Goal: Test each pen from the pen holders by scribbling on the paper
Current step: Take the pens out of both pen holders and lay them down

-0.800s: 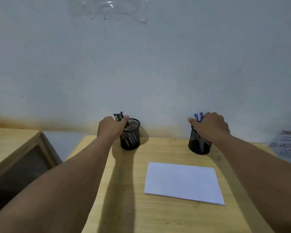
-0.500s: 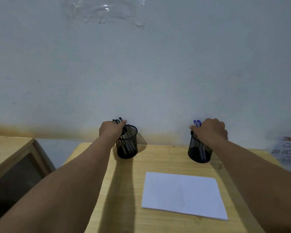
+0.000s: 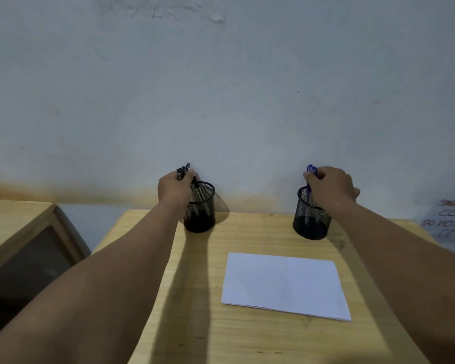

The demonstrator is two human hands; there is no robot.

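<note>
At the back edge of the wooden desk point(image 3: 247, 337), right up against the wall, two black mesh pen holders are parked well apart: the left pen holder point(image 3: 202, 216) with a bunch of black pens point(image 3: 184, 169), the right pen holder point(image 3: 310, 219) with blue pens point(image 3: 311, 170). The white paper point(image 3: 284, 285) is laid flat nearer the viewer, between the two and closer to the right one, and no scribbles can be seen on it yet.

The black pens are gripped by the left hand point(image 3: 175, 189), fingers curled round the tops of the bundle above the rim. The cap end of a blue pen is pinched by the right hand point(image 3: 331, 185), directly over its holder. How many blue ones are actually caught can't be told, the hand is in the way.

Handling-wise, nothing tricky is expected tbh. Pens like these are probably light, stiff and a bit slick, so a bundle is likely to fan out or slip if it's held loosely. The mesh cups look light too, so they could get dragged up or tipped if the pens snag. A straight-up lift by the upper barrels is probably best, then a regrip lower down for writing. The paper is thin and loose, so it may slide unless it's pinned by the free hand.
</note>
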